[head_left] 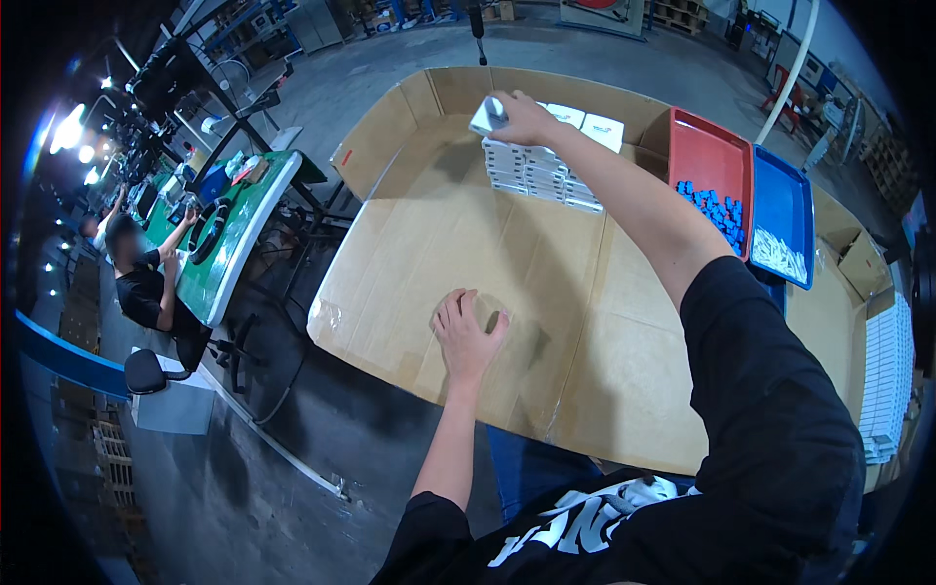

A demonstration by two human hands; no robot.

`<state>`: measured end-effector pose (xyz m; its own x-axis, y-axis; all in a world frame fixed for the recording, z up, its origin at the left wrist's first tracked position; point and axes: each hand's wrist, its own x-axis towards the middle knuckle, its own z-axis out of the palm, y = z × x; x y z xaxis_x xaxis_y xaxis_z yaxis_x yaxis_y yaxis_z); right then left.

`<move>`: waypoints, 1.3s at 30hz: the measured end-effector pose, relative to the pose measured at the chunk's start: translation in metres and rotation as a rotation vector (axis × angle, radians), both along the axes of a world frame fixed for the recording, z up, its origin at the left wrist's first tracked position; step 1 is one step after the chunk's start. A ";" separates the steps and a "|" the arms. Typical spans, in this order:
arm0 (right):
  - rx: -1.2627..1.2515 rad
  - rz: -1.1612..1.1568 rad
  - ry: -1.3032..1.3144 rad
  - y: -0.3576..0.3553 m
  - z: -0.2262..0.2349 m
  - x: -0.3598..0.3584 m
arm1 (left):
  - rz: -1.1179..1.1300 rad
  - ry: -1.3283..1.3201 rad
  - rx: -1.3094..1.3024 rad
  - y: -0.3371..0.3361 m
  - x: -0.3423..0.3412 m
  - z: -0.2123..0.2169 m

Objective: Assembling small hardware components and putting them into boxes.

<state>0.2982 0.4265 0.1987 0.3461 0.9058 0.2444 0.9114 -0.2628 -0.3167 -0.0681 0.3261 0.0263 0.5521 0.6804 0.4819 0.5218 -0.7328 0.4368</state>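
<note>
My right hand (525,119) reaches to the far side of the cardboard-covered table (429,244). Its fingers grip a small white box (487,117) at the near left corner of a stack of white boxes (541,175). The stack is several layers high, and my right forearm hides part of it. Near the table's front edge, my left hand (468,334) rests over the cardboard, fingers apart, with nothing in it.
A red tray (712,146) with blue plastic parts (717,210) stands right of the stack. Beside it, a blue tray (785,195) holds white pieces (778,255). More white boxes (885,380) are stacked at far right. Left, a person (146,273) sits at a green bench (229,249).
</note>
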 end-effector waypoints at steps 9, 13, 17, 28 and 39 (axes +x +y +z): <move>0.754 0.261 0.223 -0.165 -0.016 -0.105 | -0.023 -0.014 0.045 0.002 0.001 -0.002; 0.799 0.291 0.735 -0.264 -0.067 -0.145 | -0.032 -0.007 0.076 0.002 0.001 -0.024; 0.689 0.122 0.482 -0.361 -0.076 -0.172 | -0.100 -0.132 0.170 -0.006 -0.004 -0.010; 0.468 0.106 0.138 -0.527 -0.118 -0.202 | -0.860 -0.062 -1.652 -0.246 0.050 0.078; 0.757 -0.240 1.166 -0.575 -0.130 -0.264 | -1.090 -0.389 -1.261 -0.348 0.039 0.025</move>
